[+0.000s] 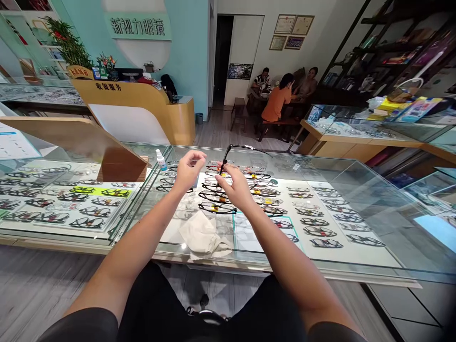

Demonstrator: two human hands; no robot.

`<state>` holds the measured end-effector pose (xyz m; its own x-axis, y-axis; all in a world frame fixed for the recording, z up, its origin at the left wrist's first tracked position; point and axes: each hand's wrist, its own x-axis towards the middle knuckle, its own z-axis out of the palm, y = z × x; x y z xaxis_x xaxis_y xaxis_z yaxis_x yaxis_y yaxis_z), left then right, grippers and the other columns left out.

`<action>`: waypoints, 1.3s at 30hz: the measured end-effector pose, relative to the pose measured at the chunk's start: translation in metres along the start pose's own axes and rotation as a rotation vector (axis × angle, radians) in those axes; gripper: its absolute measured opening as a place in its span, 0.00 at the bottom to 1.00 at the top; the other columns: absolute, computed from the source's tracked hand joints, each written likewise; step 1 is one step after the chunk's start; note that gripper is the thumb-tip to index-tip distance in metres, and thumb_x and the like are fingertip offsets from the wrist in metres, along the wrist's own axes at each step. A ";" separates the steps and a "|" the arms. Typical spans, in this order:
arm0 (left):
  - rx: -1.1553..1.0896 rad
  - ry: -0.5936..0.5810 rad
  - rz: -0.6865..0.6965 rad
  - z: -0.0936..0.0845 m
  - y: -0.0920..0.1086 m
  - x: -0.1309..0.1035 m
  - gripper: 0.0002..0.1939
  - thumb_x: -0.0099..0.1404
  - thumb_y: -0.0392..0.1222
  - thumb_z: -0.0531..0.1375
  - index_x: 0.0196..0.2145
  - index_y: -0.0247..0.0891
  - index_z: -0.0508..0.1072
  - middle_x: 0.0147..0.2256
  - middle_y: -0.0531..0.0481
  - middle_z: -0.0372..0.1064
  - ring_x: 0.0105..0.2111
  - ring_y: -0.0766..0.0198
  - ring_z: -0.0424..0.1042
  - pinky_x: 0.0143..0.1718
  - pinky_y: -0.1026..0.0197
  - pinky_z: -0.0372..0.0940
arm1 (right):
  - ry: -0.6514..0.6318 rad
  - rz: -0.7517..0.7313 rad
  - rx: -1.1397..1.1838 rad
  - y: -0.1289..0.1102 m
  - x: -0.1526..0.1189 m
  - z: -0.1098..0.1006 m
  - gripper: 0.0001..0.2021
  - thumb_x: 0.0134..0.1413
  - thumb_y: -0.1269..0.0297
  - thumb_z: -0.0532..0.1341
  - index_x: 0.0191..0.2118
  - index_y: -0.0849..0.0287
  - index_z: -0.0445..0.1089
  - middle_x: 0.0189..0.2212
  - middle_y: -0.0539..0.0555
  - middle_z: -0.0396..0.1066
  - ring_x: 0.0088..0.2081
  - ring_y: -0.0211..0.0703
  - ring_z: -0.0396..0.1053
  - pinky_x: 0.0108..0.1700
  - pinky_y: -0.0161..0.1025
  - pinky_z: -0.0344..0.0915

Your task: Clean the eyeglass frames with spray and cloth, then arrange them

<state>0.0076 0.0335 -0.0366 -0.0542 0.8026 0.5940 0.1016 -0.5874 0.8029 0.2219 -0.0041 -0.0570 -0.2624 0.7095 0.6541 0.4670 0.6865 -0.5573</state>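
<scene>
Above the glass counter, my right hand [234, 184] grips a pair of black-framed eyeglasses [228, 151] by the front. One temple arm, with a small white label, reaches out to the right. My left hand [191, 169] hovers just left of the eyeglasses, fingers curved and thumb apart, with nothing in it. A crumpled cream cloth [203, 233] lies on the glass in front of me. Behind my left hand stands a small white spray bottle [161, 160] with a blue label. Several rows of eyeglass frames [217, 208] show through the glass under my hands.
A wooden board [121, 164] stands slanted on the left part of the counter. Farther back are a yellow cashier desk [181, 121] and another display case [363, 134] on the right. People sit at a table at the back, one in an orange top [276, 104].
</scene>
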 end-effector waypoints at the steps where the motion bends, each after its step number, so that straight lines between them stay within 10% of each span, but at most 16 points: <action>1: 0.030 0.052 0.002 -0.006 -0.002 0.005 0.10 0.68 0.48 0.68 0.34 0.41 0.75 0.40 0.46 0.79 0.42 0.59 0.77 0.46 0.59 0.71 | 0.006 0.004 -0.005 0.000 0.000 -0.001 0.24 0.79 0.47 0.61 0.67 0.56 0.76 0.62 0.66 0.81 0.67 0.63 0.75 0.71 0.60 0.70; 11: 0.495 0.513 -0.096 -0.074 -0.027 0.038 0.14 0.78 0.36 0.57 0.32 0.43 0.64 0.32 0.53 0.68 0.35 0.60 0.68 0.45 0.59 0.64 | 0.036 0.031 -0.018 0.002 -0.001 -0.003 0.24 0.79 0.46 0.60 0.67 0.55 0.76 0.59 0.65 0.82 0.60 0.62 0.76 0.66 0.59 0.71; 16: 0.732 0.642 -0.180 -0.084 -0.033 0.036 0.06 0.77 0.40 0.63 0.45 0.43 0.67 0.55 0.39 0.74 0.55 0.50 0.74 0.65 0.51 0.64 | 0.050 0.020 -0.007 0.006 0.000 -0.003 0.22 0.79 0.47 0.60 0.65 0.56 0.77 0.60 0.65 0.82 0.60 0.62 0.77 0.67 0.59 0.69; 21: 0.880 0.461 -0.528 -0.092 -0.040 0.036 0.23 0.74 0.43 0.67 0.61 0.44 0.64 0.69 0.36 0.70 0.73 0.40 0.64 0.73 0.40 0.60 | 0.048 0.032 -0.016 0.007 0.000 -0.003 0.21 0.79 0.48 0.60 0.64 0.54 0.77 0.60 0.64 0.82 0.61 0.62 0.77 0.67 0.59 0.69; 27: 0.878 0.320 -0.747 -0.104 -0.052 0.039 0.18 0.69 0.39 0.69 0.52 0.43 0.67 0.61 0.28 0.78 0.70 0.29 0.69 0.70 0.33 0.59 | 0.035 0.050 -0.034 0.009 0.001 -0.003 0.21 0.79 0.47 0.60 0.65 0.53 0.77 0.60 0.63 0.82 0.62 0.62 0.76 0.67 0.59 0.69; 34: 0.754 0.307 -0.566 -0.094 -0.037 0.041 0.14 0.74 0.39 0.61 0.55 0.44 0.66 0.60 0.33 0.77 0.68 0.35 0.72 0.71 0.30 0.60 | 0.071 0.064 -0.044 0.007 0.002 -0.006 0.21 0.79 0.49 0.60 0.64 0.54 0.78 0.59 0.63 0.82 0.60 0.63 0.76 0.66 0.60 0.69; 39: 0.088 0.161 -0.441 -0.058 -0.012 0.039 0.15 0.65 0.45 0.63 0.49 0.46 0.68 0.43 0.49 0.73 0.41 0.58 0.77 0.39 0.57 0.75 | 0.111 0.079 0.018 0.004 0.004 -0.009 0.21 0.77 0.50 0.61 0.63 0.55 0.79 0.59 0.63 0.83 0.59 0.61 0.76 0.66 0.59 0.69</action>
<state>-0.0529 0.0665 -0.0203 -0.2640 0.9429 0.2030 0.1174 -0.1775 0.9771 0.2300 0.0000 -0.0523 -0.1301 0.7403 0.6595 0.4667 0.6326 -0.6181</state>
